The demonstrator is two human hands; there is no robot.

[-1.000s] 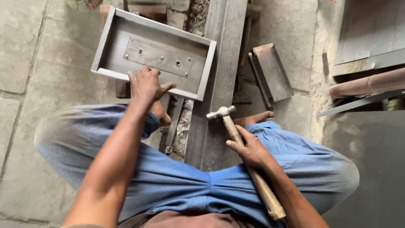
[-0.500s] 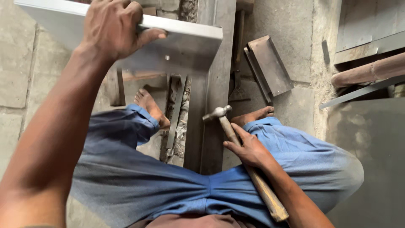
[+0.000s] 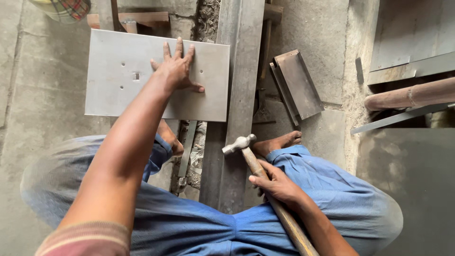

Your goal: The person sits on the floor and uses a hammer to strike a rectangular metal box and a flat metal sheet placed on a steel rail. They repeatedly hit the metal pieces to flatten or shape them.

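Observation:
My left hand (image 3: 176,70) lies flat, fingers spread, on the smooth underside of a grey sheet-metal tray (image 3: 118,90) that rests face down on the ground in front of my knees. The tray has a few small holes in it. My right hand (image 3: 277,182) grips the wooden handle of a ball-peen hammer (image 3: 246,149), whose steel head hangs over a long steel beam (image 3: 237,104) between my legs. I squat in blue trousers, both bare feet on the ground.
A smaller folded metal piece (image 3: 296,85) lies right of the beam. Metal sheets (image 3: 407,38) and a thick pipe (image 3: 410,95) sit at the far right. A wooden block (image 3: 142,19) lies behind the tray, and rubble fills a gap beside the beam.
The tray lay open side up; my left hand lifted it, turned it over and now presses it flat, underside up. The hammer hand has barely moved.

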